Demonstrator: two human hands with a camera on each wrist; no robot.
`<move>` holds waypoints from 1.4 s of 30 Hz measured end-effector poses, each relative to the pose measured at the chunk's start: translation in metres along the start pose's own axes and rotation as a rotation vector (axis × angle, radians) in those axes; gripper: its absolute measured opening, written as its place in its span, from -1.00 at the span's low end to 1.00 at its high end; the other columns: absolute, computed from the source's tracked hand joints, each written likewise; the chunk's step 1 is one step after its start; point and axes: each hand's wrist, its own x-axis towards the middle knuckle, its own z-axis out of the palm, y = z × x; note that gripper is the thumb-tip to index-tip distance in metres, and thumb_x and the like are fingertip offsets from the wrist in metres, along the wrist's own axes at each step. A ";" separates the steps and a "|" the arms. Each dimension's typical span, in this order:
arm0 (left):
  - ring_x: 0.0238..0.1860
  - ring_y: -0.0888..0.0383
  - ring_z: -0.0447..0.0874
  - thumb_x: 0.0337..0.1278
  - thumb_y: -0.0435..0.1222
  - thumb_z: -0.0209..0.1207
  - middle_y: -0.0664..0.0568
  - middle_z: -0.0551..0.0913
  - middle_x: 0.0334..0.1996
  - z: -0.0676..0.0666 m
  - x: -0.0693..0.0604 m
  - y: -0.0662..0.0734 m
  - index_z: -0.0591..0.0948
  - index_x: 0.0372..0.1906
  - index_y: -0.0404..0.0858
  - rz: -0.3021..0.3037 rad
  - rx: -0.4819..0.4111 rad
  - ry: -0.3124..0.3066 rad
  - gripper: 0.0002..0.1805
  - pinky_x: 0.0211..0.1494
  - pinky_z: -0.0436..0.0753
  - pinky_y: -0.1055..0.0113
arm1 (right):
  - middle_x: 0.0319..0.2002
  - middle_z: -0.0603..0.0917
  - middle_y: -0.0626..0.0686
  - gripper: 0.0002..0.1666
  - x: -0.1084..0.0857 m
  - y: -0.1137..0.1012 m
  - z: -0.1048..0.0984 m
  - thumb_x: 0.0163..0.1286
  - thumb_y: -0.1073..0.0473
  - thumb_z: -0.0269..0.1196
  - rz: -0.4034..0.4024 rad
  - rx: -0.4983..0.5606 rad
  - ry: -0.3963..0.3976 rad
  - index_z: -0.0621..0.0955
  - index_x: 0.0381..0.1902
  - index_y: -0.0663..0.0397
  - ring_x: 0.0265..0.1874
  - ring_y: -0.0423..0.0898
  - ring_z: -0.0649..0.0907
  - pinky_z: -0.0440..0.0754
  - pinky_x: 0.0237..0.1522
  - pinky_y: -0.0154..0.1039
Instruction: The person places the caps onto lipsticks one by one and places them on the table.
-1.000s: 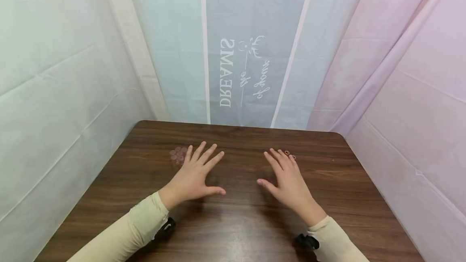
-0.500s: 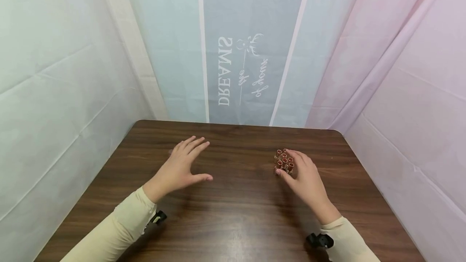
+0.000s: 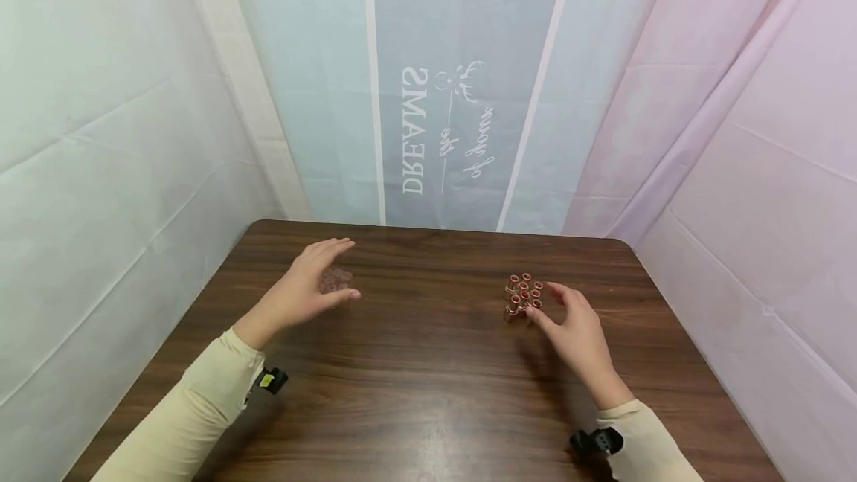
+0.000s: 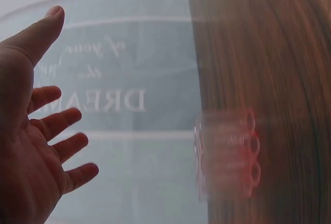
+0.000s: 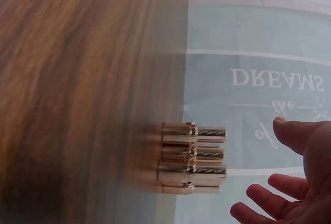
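Note:
On the left of the table, a cluster of clear pinkish tubes (image 3: pixel 337 279) stands between the thumb and fingers of my left hand (image 3: pixel 293 296). In the left wrist view, the pink tubes (image 4: pixel 227 151) show round ends, and a gap separates them from the spread fingers (image 4: pixel 67 125). A group of shiny copper-coloured cylinders (image 3: pixel 522 294) stands upright on the right, with narrower upper parts and round openings. Beside it is my right hand (image 3: pixel 581 333), thumb and fingers apart. The right wrist view has the copper cylinders (image 5: pixel 191 157) clear of that hand (image 5: pixel 305 188).
A dark wood-grain table (image 3: pixel 428 363) lies under both groups. Behind it hangs a blue-grey cloth (image 3: pixel 462 21) with white lettering, and pale cloth walls (image 3: pixel 120 132) close in the sides. Each wrist bears a small black camera (image 3: pixel 271 379).
My left hand has swung left and round the pink tubes. My right hand has moved right and slightly down, off the copper cylinders, which are now in fuller view.

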 end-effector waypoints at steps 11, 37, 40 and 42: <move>0.46 -0.27 0.30 0.39 -0.06 0.28 -0.23 0.40 0.44 -0.010 -0.022 -0.066 0.37 0.49 -0.23 -0.259 -0.095 -0.003 -0.30 0.39 0.33 -0.29 | 0.24 0.58 0.33 -0.20 0.003 0.016 0.003 0.35 -0.11 0.43 0.057 0.019 -0.036 0.49 0.34 0.27 0.21 0.29 0.56 0.49 0.20 0.25; 0.26 -0.20 0.56 0.39 -0.29 0.28 -0.17 0.62 0.25 0.025 -0.031 -0.125 0.52 0.37 -0.20 -0.332 -0.258 -0.131 -0.50 0.14 0.59 -0.09 | 0.17 0.64 0.34 -0.25 0.004 0.034 0.014 0.32 0.00 0.47 0.101 0.019 -0.135 0.50 0.32 0.29 0.18 0.28 0.59 0.52 0.19 0.24; 0.22 -0.19 0.59 0.39 -0.30 0.27 -0.18 0.63 0.21 0.028 -0.030 -0.124 0.55 0.32 -0.18 -0.333 -0.260 -0.129 -0.55 0.13 0.61 -0.10 | 0.15 0.66 0.32 -0.28 0.004 0.036 0.016 0.33 0.00 0.46 0.124 0.027 -0.146 0.51 0.30 0.29 0.16 0.26 0.62 0.54 0.19 0.22; 0.20 -0.19 0.61 0.39 -0.30 0.27 -0.18 0.63 0.20 0.029 -0.029 -0.124 0.56 0.30 -0.18 -0.341 -0.270 -0.131 -0.58 0.12 0.62 -0.10 | 0.14 0.67 0.31 -0.30 0.005 0.037 0.018 0.34 0.00 0.45 0.141 0.030 -0.154 0.53 0.28 0.28 0.15 0.24 0.63 0.54 0.19 0.21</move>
